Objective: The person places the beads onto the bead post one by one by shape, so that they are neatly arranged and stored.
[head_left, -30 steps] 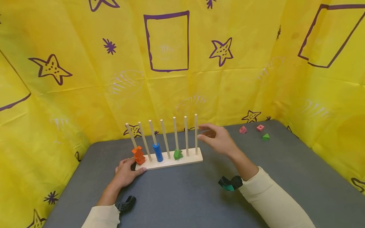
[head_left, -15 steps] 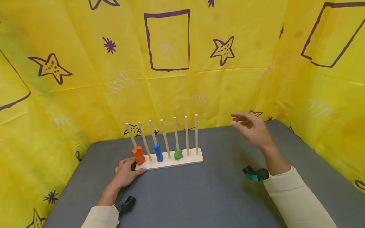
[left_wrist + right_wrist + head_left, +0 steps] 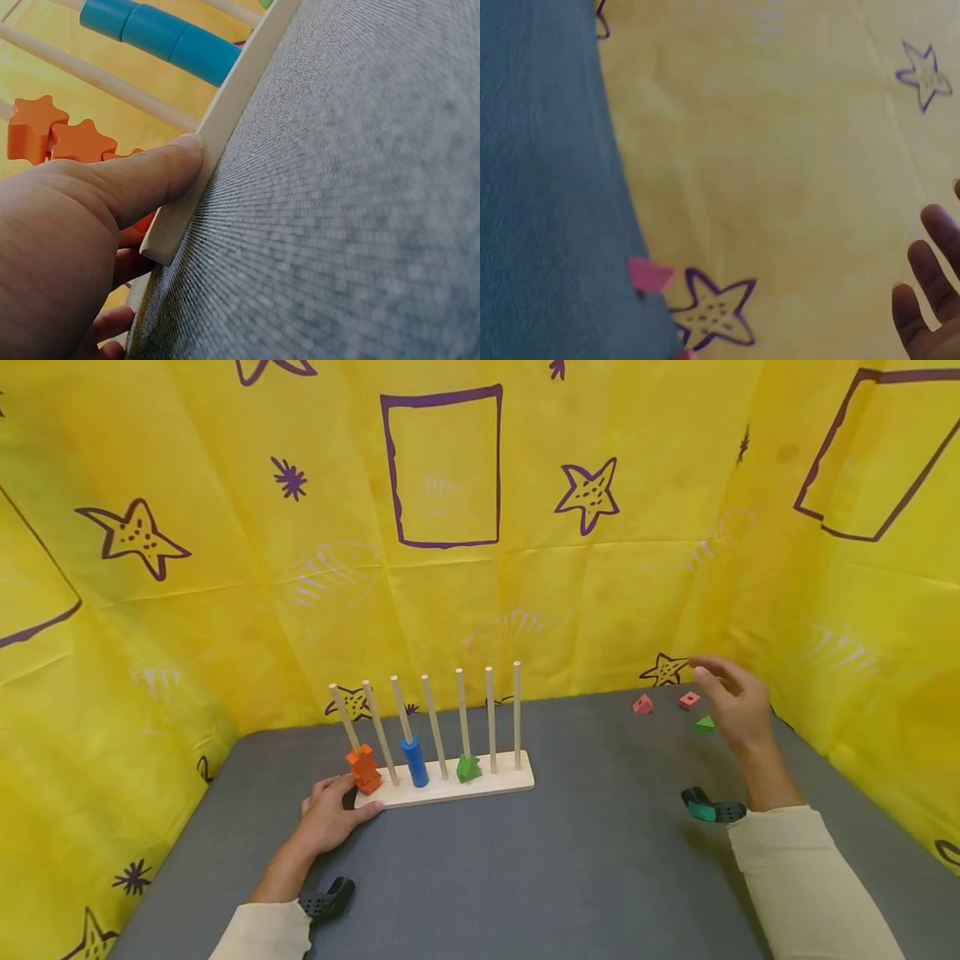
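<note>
A pale wooden peg board point(image 3: 495, 782) with several upright pegs stands on the table. My left hand point(image 3: 330, 818) grips its left end; in the left wrist view the thumb point(image 3: 169, 166) presses along the front edge and other fingers reach behind. Orange star beads point(image 3: 365, 769) are stacked on the leftmost peg. Blue cylinder beads point(image 3: 415, 762) and a low green stack point(image 3: 468, 768) sit on other pegs. At the right, my right hand point(image 3: 742, 706) hovers with relaxed fingers, holding nothing, beside a loose green triangular bead point(image 3: 705, 724).
A pink triangular bead point(image 3: 642, 704) and a pink square bead point(image 3: 689, 700) lie near the back right of the grey table point(image 3: 525, 877). Yellow patterned cloth point(image 3: 442, 593) rises behind the table and along both sides.
My right hand has moved from beside the rightmost peg across to the right, near the loose beads. The left hand keeps its grip on the peg board, and the beads stay put.
</note>
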Demonstrator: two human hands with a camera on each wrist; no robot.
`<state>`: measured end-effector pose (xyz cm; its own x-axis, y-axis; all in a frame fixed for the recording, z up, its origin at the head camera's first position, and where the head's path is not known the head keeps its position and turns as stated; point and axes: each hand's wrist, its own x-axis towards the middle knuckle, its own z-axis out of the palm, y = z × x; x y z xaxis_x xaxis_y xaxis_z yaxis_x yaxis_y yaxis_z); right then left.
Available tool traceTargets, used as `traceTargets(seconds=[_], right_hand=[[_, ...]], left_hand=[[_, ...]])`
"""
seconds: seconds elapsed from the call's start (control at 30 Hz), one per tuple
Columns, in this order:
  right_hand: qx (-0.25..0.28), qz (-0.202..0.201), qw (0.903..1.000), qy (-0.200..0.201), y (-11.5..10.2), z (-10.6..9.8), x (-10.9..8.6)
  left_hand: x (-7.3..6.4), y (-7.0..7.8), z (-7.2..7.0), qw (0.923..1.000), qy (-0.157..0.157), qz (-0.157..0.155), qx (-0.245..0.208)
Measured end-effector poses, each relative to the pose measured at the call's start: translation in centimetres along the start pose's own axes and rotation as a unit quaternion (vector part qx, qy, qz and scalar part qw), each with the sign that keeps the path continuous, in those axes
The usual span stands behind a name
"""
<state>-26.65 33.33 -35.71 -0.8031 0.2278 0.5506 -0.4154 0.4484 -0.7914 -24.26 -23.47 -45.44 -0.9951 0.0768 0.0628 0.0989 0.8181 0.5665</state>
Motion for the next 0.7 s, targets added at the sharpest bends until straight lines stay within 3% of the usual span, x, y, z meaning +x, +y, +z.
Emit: traceTargets(seconds=[0.27, 0.5, 0.7], right_hand=[[-0.014, 0.064, 0.9973, 0.033, 4.1, -1.0, 0.4], [-0.037, 0.175, 0.9834, -0.029, 5.9, -1.8, 0.2], [-0.06, 0.199, 0.975, -0.078, 8.1, -1.8, -0.3]], left_hand=[[-0.1, 0.2, -0.1, 1.0, 0.001, -0.006, -0.001], [-0.2, 0.2, -0.2, 1.0, 0.003, -0.005, 0.002], [-0.2, 0.1, 0.0, 1.0, 0.007, 0.0, -0.001]])
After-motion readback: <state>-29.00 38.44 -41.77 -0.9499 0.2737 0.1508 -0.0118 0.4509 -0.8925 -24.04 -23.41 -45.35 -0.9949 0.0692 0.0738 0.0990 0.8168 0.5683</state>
